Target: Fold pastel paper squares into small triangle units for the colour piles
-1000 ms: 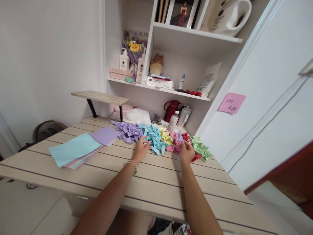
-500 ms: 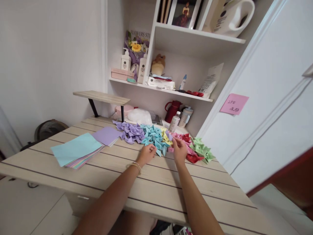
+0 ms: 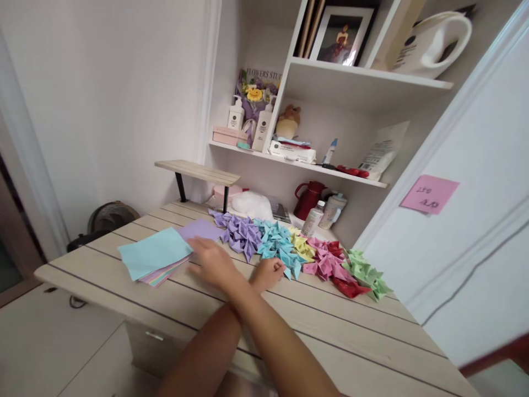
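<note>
My right arm crosses over my left. My right hand [image 3: 215,266] is at the right edge of the coloured paper stack [image 3: 159,252], fingers stretched out and thumb apart, with no object visible in it. A light blue sheet tops the stack, and purple paper [image 3: 200,230] lies beside it. Lower down, my left hand [image 3: 268,274] rests on the table with curled fingers and nothing visible in them. Just beyond it sit light blue folded paper pieces [image 3: 278,242]. To their left are purple folded pieces [image 3: 241,231]; to their right, yellow [image 3: 303,247], pink [image 3: 327,261], red [image 3: 349,288] and green ones [image 3: 364,275].
A small raised shelf [image 3: 198,171] stands at the back left of the slatted table [image 3: 351,336]. Behind the paper pieces are a clear bottle [image 3: 313,219], a red jug [image 3: 309,199] and a tumbler [image 3: 333,210]. A pink note [image 3: 430,194] hangs on the right wall.
My right hand has swung left from the pink pieces across my left arm to the paper stack. The purple piece at its fingertips is gone from there. The view has turned left.
</note>
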### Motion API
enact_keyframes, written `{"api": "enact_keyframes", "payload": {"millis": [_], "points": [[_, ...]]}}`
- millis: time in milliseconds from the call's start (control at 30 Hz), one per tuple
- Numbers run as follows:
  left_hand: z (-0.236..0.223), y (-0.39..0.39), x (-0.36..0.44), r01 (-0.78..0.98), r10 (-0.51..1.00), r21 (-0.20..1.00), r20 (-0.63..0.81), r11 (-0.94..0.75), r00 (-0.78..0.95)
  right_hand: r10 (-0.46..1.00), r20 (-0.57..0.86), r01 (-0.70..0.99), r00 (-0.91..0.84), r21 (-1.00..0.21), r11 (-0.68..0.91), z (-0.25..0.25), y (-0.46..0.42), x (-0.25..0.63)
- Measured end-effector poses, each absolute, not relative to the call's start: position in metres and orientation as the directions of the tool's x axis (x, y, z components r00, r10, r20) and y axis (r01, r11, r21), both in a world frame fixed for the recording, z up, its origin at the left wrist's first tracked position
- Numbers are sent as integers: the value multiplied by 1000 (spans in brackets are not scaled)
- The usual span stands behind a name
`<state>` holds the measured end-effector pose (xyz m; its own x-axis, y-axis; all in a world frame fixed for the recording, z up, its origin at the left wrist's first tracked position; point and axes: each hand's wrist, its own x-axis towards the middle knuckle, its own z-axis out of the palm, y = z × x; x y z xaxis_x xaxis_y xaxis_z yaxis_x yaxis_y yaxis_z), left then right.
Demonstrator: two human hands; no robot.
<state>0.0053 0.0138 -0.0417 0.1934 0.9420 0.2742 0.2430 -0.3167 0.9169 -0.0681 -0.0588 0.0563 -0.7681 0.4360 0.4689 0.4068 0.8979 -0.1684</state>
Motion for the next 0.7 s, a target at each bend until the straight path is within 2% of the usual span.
{"api": "enact_keyframes", "payload": {"millis": [67, 100, 167, 233, 433, 567, 700], "points": [[-43, 13, 3, 263, 928, 898, 300, -352, 220, 258, 410, 252, -875, -70, 965, 57, -70, -103], [-43, 13, 2, 263, 923, 893, 308, -365, 232, 200, 365, 190, -909, -63, 980, 57, -74, -117], [-44, 14, 1, 248, 915, 892, 320, -379, 247, 181, 280, 143, -943, -150, 978, 53, -78, -137], [-44, 15, 0, 237, 909, 890, 329, -389, 256, 205, 268, 137, -941, -251, 958, 49, -79, -146], [-42, 14, -1, 284, 878, 845, 368, -454, 307, 353, 359, 197, -864, -403, 894, 40, -81, -135], [-37, 10, 0, 224, 886, 875, 360, -430, 294, 504, 445, 232, -740, -535, 812, 43, -83, -128], [-32, 6, 1, 111, 927, 935, 309, -337, 211, 642, 530, 214, -554, -654, 725, 48, -75, -110]]}}
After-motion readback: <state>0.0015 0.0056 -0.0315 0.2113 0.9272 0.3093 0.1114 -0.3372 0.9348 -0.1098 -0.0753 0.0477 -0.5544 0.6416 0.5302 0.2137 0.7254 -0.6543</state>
